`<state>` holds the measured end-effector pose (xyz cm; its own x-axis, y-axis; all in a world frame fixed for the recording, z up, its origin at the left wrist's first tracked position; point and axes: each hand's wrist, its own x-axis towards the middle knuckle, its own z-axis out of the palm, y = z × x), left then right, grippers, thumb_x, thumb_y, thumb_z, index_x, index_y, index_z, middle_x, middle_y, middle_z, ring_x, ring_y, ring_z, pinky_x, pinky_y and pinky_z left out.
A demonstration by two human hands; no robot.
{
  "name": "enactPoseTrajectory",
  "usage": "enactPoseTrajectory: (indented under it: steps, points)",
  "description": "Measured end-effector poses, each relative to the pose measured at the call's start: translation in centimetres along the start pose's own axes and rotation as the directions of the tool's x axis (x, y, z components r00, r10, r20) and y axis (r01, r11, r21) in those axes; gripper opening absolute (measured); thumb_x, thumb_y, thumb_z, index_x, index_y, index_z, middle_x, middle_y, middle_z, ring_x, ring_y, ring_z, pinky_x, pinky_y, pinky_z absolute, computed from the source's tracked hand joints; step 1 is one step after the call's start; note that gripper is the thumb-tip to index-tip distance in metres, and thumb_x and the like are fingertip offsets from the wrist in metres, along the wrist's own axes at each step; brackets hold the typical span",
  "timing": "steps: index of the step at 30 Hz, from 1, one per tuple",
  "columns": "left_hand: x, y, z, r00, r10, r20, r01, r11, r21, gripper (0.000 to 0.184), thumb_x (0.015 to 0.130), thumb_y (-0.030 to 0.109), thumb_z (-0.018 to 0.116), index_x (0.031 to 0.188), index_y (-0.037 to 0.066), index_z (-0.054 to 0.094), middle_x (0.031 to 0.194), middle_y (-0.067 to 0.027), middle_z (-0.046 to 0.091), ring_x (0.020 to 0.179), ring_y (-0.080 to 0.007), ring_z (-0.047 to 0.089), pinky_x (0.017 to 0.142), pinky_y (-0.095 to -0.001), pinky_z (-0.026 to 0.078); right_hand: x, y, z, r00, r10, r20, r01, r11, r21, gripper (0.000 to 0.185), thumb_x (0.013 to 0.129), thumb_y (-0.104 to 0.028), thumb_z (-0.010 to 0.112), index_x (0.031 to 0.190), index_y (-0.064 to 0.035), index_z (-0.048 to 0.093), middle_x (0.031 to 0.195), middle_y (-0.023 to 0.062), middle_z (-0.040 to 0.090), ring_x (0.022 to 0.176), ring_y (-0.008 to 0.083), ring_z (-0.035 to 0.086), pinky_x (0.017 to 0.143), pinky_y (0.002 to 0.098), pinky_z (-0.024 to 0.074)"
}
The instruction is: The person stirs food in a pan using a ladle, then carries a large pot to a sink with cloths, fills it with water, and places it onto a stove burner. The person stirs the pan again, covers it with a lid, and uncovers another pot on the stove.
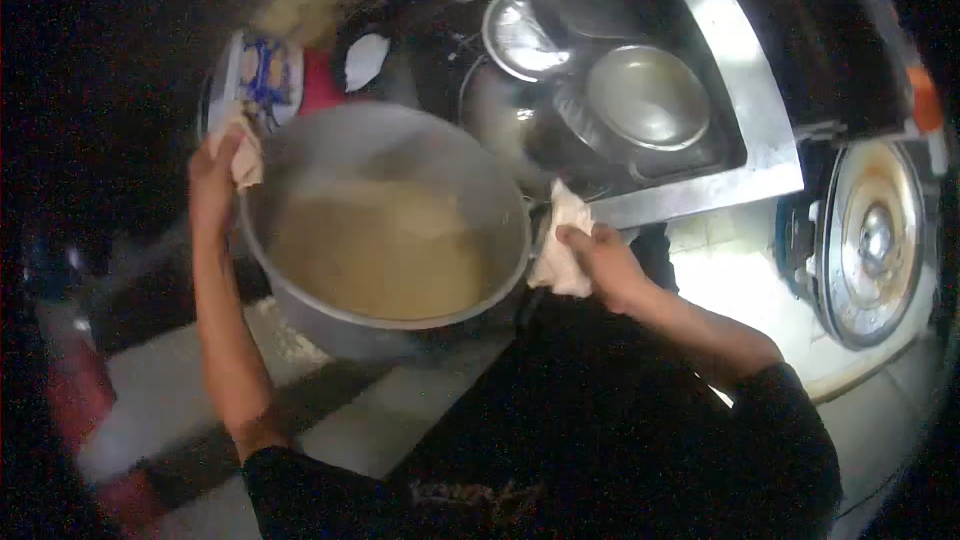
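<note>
A large grey metal pot [340, 145] is in front of me, partly filled with a cloudy, yellowish-brown liquid [390, 250]. My left hand [211, 185] is closed on a pale cloth [247, 154] at the pot's left side; the handle there is hidden. At the opposite side, my right hand [608, 265] pinches another pale folded cloth [562, 258] against the pot's handle area. The pot looks about level, its rim open with no lid. What supports its base, if anything, I cannot tell.
Beyond the pot, a metal-edged counter [700, 190] holds a shiny round pan [525, 30] and a metal bowl [650, 97]. A white-and-blue tub [262, 75] stands behind my left hand. At right is a lidded round vessel [872, 240]. A pale ledge [165, 390] lies lower left.
</note>
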<state>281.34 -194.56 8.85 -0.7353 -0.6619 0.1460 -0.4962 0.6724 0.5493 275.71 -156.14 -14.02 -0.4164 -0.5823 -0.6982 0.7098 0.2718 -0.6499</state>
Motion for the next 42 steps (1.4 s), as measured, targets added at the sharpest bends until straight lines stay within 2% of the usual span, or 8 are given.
enactPoseTrajectory:
  steps: [8,18,25,28,31,36,40,42]
  points:
    - [-7.0,-9.8,-2.6,0.878,-0.006,-0.478,-0.156,0.941,-0.300,0.038,0.087,0.028,0.051,0.107,-0.003,0.055,0.098,-0.0112,0.059,0.085,-0.0172,0.055,0.075,-0.0281,0.043,1.7,-3.8,3.4,0.850,-0.524,0.050,0.504,0.785,-0.360,0.045,0.080,-0.041,0.059,0.076,0.0043,0.059,0.064,0.0116,0.059,0.059,0.0158,0.053,0.057,0.0325,0.0435]
    - [-6.1,-17.9,0.1,0.837,-0.471,-0.279,0.035,0.555,-0.831,0.039,0.086,0.026,0.050,0.116,0.001,0.047,0.105,-0.0125,0.054,0.090,-0.0222,0.055,0.078,-0.0314,0.045,4.7,-11.8,7.1,0.709,-0.693,0.131,0.625,0.531,-0.573,0.044,0.082,-0.038,0.056,0.082,0.0059,0.059,0.071,0.0173,0.061,0.066,0.0230,0.058,0.061,0.0337,0.0441]
    - [-9.8,-24.9,1.5,0.866,-0.217,-0.450,0.180,0.976,-0.123,0.045,0.084,0.026,0.053,0.120,0.001,0.044,0.111,-0.0138,0.051,0.098,-0.0263,0.051,0.081,-0.0332,0.045,6.4,-14.0,9.3,0.681,-0.696,0.225,0.698,0.526,-0.486,0.037,0.083,-0.035,0.059,0.094,0.0011,0.061,0.081,0.0055,0.063,0.070,0.0120,0.056,0.065,0.0271,0.0449]
    - [-9.7,-22.9,1.6,0.834,-0.224,-0.505,0.125,0.967,-0.221,0.046,0.083,0.024,0.054,0.120,-0.001,0.043,0.113,-0.0140,0.051,0.097,-0.0266,0.051,0.080,-0.0341,0.045,6.0,-14.5,9.0,0.644,-0.707,0.293,0.733,0.460,-0.502,0.039,0.082,-0.035,0.061,0.098,0.0000,0.060,0.089,0.0051,0.062,0.078,0.0115,0.055,0.071,0.0267,0.0439]
    - [-7.5,-16.6,1.5,0.737,-0.596,-0.318,-0.015,0.456,-0.890,0.043,0.084,0.023,0.055,0.117,-0.003,0.046,0.110,-0.0136,0.053,0.091,-0.0259,0.053,0.079,-0.0348,0.046,7.2,-14.1,7.0,0.652,-0.739,0.169,0.719,0.533,-0.445,0.033,0.083,-0.030,0.059,0.100,-0.0013,0.059,0.089,0.0048,0.061,0.076,0.0113,0.055,0.068,0.0262,0.0434]
    - [-5.3,-7.8,1.2,0.950,-0.177,-0.256,-0.089,0.635,-0.768,0.043,0.083,0.028,0.056,0.113,-0.003,0.051,0.103,-0.0122,0.056,0.088,-0.0234,0.055,0.075,-0.0345,0.046,8.8,-12.8,-0.1,0.715,-0.695,-0.074,0.673,0.714,-0.195,0.036,0.084,-0.035,0.057,0.096,-0.0019,0.061,0.083,0.0052,0.061,0.072,0.0143,0.054,0.063,0.0283,0.0424]
    - [1.5,-5.4,6.4,0.794,0.366,-0.485,-0.233,0.921,0.312,0.040,0.082,0.025,0.057,0.110,-0.004,0.053,0.097,-0.0124,0.059,0.084,-0.0212,0.056,0.072,-0.0322,0.045,11.5,-10.2,-7.6,0.711,-0.663,-0.236,0.664,0.743,-0.088,0.033,0.085,-0.033,0.057,0.097,-0.0030,0.060,0.083,0.0025,0.060,0.071,0.0124,0.052,0.061,0.0263,0.0409]
    - [1.3,2.4,8.1,0.938,-0.025,-0.345,-0.078,0.956,-0.281,0.040,0.082,0.025,0.058,0.108,-0.005,0.054,0.095,-0.0125,0.060,0.082,-0.0210,0.057,0.072,-0.0316,0.045,10.7,-10.1,-9.4,0.668,-0.701,-0.248,0.720,0.694,-0.022,0.036,0.084,-0.035,0.057,0.097,-0.0020,0.059,0.083,0.0029,0.059,0.070,0.0130,0.051,0.062,0.0272,0.0408]
